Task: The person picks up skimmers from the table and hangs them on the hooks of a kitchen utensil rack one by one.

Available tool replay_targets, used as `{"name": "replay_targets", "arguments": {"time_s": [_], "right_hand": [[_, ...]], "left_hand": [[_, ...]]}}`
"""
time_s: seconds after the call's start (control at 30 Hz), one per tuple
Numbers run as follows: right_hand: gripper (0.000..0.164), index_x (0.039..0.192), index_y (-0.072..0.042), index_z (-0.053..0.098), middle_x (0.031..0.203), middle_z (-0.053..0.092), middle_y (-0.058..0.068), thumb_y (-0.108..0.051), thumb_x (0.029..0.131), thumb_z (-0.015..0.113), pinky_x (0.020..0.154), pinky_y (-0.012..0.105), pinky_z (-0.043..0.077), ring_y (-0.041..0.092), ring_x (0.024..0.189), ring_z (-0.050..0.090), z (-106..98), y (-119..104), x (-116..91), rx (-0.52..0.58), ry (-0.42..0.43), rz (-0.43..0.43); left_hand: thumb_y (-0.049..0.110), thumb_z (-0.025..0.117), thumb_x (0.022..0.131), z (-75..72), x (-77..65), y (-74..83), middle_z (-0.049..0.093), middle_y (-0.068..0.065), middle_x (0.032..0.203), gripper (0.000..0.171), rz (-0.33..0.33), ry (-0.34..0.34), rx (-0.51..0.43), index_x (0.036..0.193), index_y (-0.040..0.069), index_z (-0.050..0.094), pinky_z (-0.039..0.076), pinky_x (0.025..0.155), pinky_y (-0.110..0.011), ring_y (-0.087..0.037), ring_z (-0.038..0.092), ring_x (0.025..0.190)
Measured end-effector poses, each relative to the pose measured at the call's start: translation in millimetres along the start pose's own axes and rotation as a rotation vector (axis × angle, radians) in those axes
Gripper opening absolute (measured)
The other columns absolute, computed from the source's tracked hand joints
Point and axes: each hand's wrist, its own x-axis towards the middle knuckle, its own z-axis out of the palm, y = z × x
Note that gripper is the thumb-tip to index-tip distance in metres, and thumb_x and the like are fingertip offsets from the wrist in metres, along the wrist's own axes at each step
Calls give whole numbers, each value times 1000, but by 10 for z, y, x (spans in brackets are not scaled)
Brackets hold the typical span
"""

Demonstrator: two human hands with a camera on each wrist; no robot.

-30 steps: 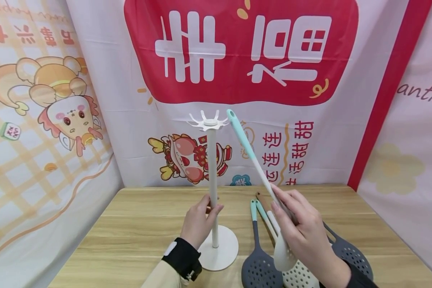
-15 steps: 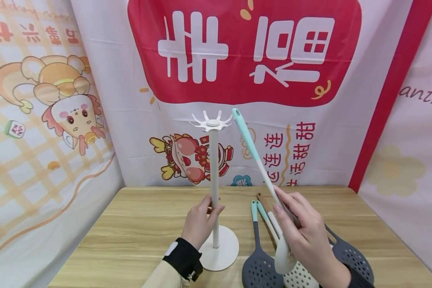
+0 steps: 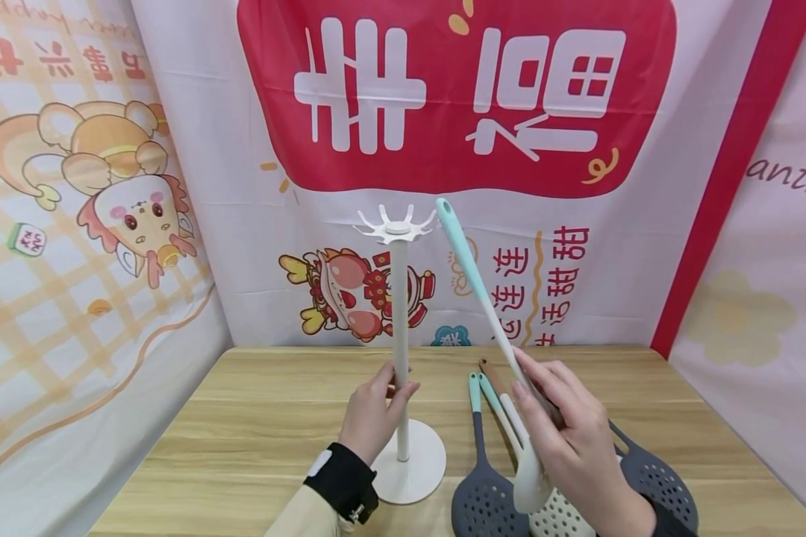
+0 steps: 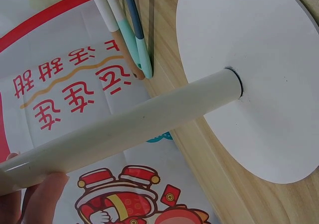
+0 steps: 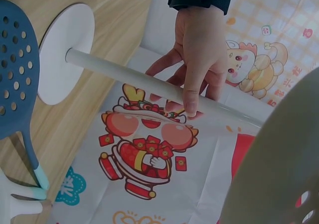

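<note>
My left hand [image 3: 376, 406] grips the pole of a white utensil stand [image 3: 401, 321], which stands upright on a round base with a ring of upturned hooks on top. The left wrist view shows the pole [image 4: 124, 122] from close by, fingertips round it. My right hand [image 3: 578, 432] holds a slotted spoon [image 3: 463, 250] by its white shaft. Its mint handle points up and left, the holed end beside the hooks on their right. In the right wrist view the spoon's pale head [image 5: 284, 159] with holes looms at the right edge; in the head view I cannot clearly tell it from nearby utensils.
Right of the stand on the wooden table [image 3: 242, 440] lie a dark slotted turner [image 3: 490, 496], a dark skimmer [image 3: 661, 477] and pale utensils with mint and brown handles [image 3: 488, 373], partly overlapping. Printed cloth [image 3: 228, 224] hangs behind and at both sides.
The right hand and the slotted spoon have shifted slightly to the right relative to the hooks. The left hand keeps its grip on the pole, and the stand stays in place.
</note>
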Motion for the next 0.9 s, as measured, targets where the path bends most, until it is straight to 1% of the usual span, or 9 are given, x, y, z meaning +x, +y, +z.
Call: {"name": "replay_targets", "arguments": {"time_s": [0.27, 0.37, 0.57, 0.9], "right_hand": [[49, 131, -6, 63, 97, 62, 4, 15, 87, 61, 46, 17, 38, 4, 66, 47, -3, -13, -22, -2, -5, 25], [50, 130, -6, 64, 98, 63, 4, 16, 86, 62, 48, 16, 40, 4, 69, 49, 0, -8, -29, -5, 1, 21], [51, 130, -6, 65, 99, 63, 3, 17, 84, 64, 47, 15, 39, 4, 70, 49, 5, 8, -44, -13, 4, -2], [51, 130, -7, 64, 98, 63, 2, 16, 85, 63, 48, 16, 39, 4, 72, 48, 16, 10, -65, -17, -11, 3]], "left_hand": [[29, 66, 95, 0, -4, -2, 72, -10, 98, 30, -6, 0, -1, 117, 9, 61, 63, 72, -39, -23, 70, 85], [29, 66, 95, 2, -5, -5, 72, -10, 98, 30, -5, -1, 0, 117, 8, 61, 63, 72, -40, -23, 70, 85], [28, 66, 96, 2, 0, -10, 72, -10, 97, 31, -1, 1, 5, 117, 7, 61, 63, 71, -39, -23, 70, 85], [29, 66, 96, 9, 4, -14, 72, -10, 98, 31, -3, 3, -4, 117, 8, 61, 63, 72, -40, -23, 70, 86]]}}
